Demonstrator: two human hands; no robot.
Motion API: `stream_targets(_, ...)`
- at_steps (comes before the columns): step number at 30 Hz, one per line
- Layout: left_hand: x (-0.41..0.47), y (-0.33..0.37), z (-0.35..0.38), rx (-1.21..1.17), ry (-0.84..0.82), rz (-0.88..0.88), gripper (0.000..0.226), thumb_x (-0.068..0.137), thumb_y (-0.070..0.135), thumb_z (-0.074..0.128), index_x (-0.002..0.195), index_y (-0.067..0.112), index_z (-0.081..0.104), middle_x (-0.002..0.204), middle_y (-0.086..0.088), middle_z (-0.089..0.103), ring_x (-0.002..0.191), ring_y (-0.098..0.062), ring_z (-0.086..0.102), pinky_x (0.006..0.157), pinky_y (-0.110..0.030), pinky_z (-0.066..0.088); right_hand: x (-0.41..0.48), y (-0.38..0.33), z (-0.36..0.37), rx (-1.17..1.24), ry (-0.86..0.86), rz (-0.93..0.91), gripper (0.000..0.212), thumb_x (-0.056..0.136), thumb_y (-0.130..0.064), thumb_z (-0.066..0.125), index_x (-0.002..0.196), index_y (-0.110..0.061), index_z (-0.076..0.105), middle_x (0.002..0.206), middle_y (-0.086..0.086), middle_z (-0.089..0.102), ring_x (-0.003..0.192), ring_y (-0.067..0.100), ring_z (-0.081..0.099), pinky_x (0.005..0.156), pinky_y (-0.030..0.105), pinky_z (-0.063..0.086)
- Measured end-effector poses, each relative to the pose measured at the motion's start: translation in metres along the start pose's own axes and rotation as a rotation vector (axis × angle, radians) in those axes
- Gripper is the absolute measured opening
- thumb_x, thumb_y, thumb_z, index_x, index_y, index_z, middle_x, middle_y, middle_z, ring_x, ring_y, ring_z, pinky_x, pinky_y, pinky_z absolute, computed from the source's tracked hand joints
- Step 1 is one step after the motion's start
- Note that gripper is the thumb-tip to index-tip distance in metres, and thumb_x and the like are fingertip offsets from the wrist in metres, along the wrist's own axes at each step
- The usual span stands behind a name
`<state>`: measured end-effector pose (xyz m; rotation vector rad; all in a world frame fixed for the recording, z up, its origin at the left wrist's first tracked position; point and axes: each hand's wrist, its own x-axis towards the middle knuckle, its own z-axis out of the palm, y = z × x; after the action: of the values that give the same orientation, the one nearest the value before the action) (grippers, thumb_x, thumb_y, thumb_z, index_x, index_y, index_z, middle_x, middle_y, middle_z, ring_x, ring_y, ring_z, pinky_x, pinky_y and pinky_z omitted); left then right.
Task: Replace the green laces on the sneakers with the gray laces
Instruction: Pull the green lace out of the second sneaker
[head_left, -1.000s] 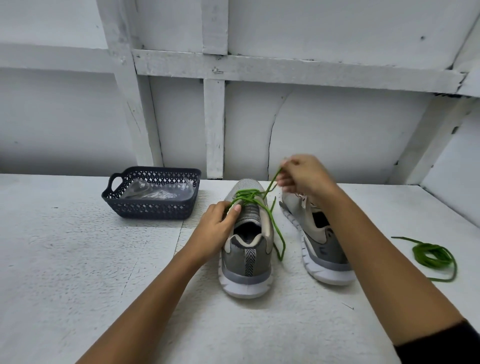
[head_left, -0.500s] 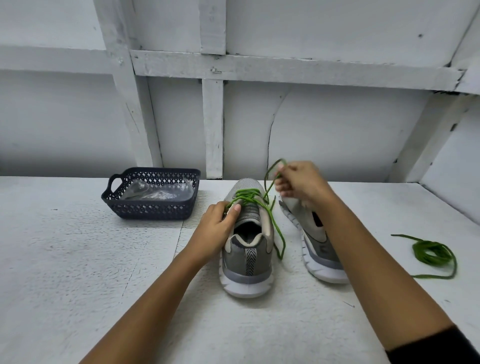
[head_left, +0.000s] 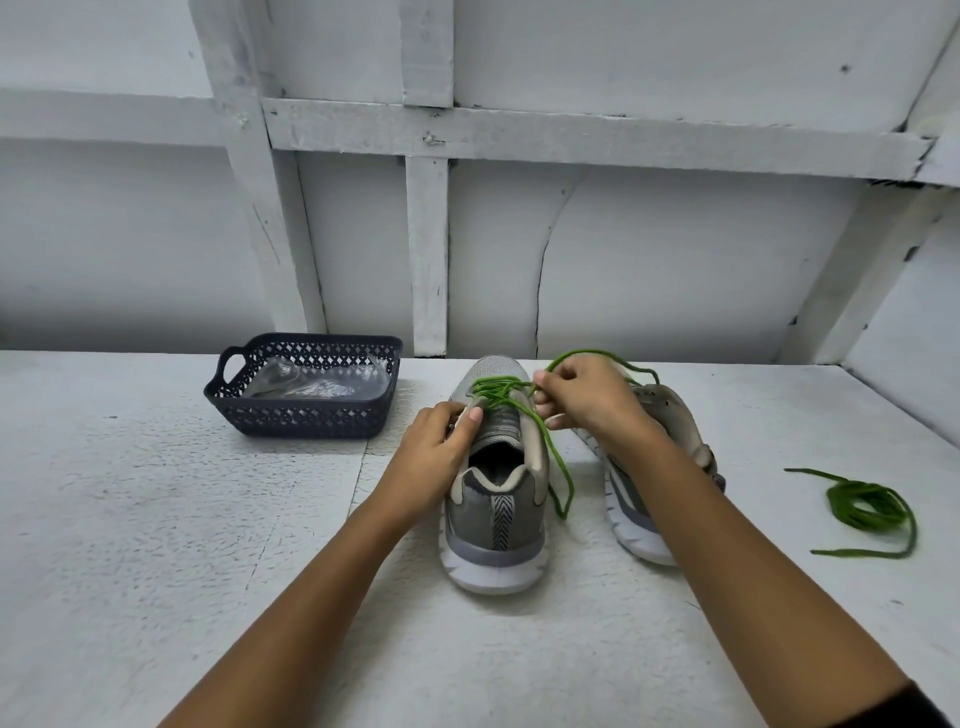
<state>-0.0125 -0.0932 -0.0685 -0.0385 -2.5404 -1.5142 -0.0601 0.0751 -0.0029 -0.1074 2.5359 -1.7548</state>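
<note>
Two grey sneakers stand heel-toward-me on the white table. The left sneaker still carries a green lace in its front eyelets, one end trailing down its right side. My left hand grips that shoe's left collar, thumb pressed near the eyelets. My right hand pinches the green lace just above the eyelets, a loop arching over the knuckles. The right sneaker sits behind my right wrist, without a lace. A pulled-out green lace lies coiled on the table at the right.
A dark perforated basket holding a clear plastic packet sits at the back left of the table. A white wall with wooden battens rises right behind the shoes. The table's right edge runs close to the coiled lace.
My right hand has come down and toward the left sneaker, from above the shoe to just over its eyelets, still pinching the lace. My left hand stays on the shoe.
</note>
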Motion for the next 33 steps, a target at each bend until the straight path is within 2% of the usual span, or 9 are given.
stream_targets(4,-0.002,0.003,-0.002,0.001,-0.016,0.002,0.037,0.096,0.046,0.040,0.121,0.022,0.054,0.116,0.000,0.054,0.111,-0.014,0.050,0.098,-0.033,0.039,0.002,-0.004,-0.006,0.155,0.262,-0.012,0.033,0.099,-0.022,0.048,0.069,-0.006,0.051,0.060,0.009,0.058,0.048,0.019,0.061,0.042,0.026,0.051)
stream_targets(7,-0.003,0.006,-0.003,-0.011,-0.009,0.043,0.035,0.096,0.043,0.042,0.124,0.025,0.056,0.119,0.000,0.055,0.112,-0.010,0.050,0.099,-0.029,0.039,-0.006,0.001,-0.003,-0.008,0.194,-0.002,0.044,0.097,-0.036,0.048,0.067,-0.005,0.055,0.057,0.010,0.060,0.047,0.023,0.061,0.048,0.031,0.055)
stream_targets(10,-0.003,0.016,-0.004,0.041,0.042,0.108,0.032,0.098,0.033,0.044,0.119,0.019,0.063,0.111,0.001,0.056,0.106,-0.007,0.049,0.088,-0.015,0.032,-0.016,0.006,0.007,-0.261,0.093,-0.067,0.056,0.098,-0.043,0.040,0.065,-0.003,0.060,0.060,0.011,0.062,0.055,0.025,0.061,0.057,0.036,0.054)
stream_targets(13,0.000,0.025,-0.007,0.108,0.088,0.166,0.030,0.098,0.027,0.045,0.107,0.011,0.068,0.097,-0.001,0.058,0.093,-0.010,0.051,0.074,-0.016,0.031,-0.029,0.012,0.012,-0.429,0.090,-0.196,0.055,0.098,-0.043,0.039,0.052,-0.013,0.042,0.051,0.002,0.043,0.054,0.016,0.042,0.055,0.032,0.032)
stream_targets(16,0.010,0.033,-0.011,0.033,0.084,0.098,0.022,0.097,0.019,0.049,0.095,0.008,0.067,0.088,-0.002,0.062,0.081,-0.011,0.054,0.065,-0.019,0.037,-0.034,0.024,0.017,-0.307,0.113,-0.202,0.042,0.096,-0.040,0.046,0.069,-0.011,0.060,0.061,-0.002,0.051,0.066,0.014,0.048,0.056,0.028,0.030)
stream_targets(19,0.022,0.039,-0.018,-0.159,-0.098,-0.076,0.010,0.092,0.010,0.056,0.083,0.010,0.061,0.078,-0.004,0.057,0.077,-0.015,0.051,0.071,-0.025,0.042,-0.032,0.032,0.027,-0.199,0.172,-0.208,0.030,0.095,-0.037,0.050,0.090,-0.013,0.067,0.078,-0.004,0.060,0.079,0.011,0.053,0.065,0.021,0.032)
stream_targets(22,0.036,0.042,-0.026,-0.144,-0.237,-0.143,0.016,0.093,0.010,0.054,0.078,0.014,0.057,0.078,-0.004,0.055,0.078,-0.016,0.050,0.073,-0.030,0.043,-0.031,0.036,0.028,-0.157,0.183,-0.206,0.026,0.094,-0.037,0.050,0.082,-0.018,0.062,0.073,-0.007,0.058,0.075,0.011,0.052,0.063,0.024,0.035)
stream_targets(28,0.068,0.058,-0.024,0.032,-0.250,-0.145,0.024,0.098,0.012,0.044,0.075,0.012,0.050,0.068,-0.003,0.048,0.059,-0.011,0.046,0.059,-0.022,0.042,-0.029,0.036,0.025,-0.076,0.150,-0.155,0.028,0.092,-0.039,0.054,0.071,-0.022,0.061,0.063,-0.011,0.056,0.064,0.001,0.049,0.059,0.017,0.039)
stream_targets(33,0.077,0.067,-0.032,0.090,-0.235,-0.074,0.011,0.096,0.020,0.052,0.094,0.009,0.056,0.070,-0.001,0.046,0.060,-0.011,0.046,0.056,-0.021,0.047,-0.031,0.036,0.021,-0.013,0.153,-0.142,0.028,0.090,-0.040,0.058,0.072,-0.020,0.064,0.060,-0.013,0.057,0.060,-0.002,0.049,0.053,0.008,0.036)
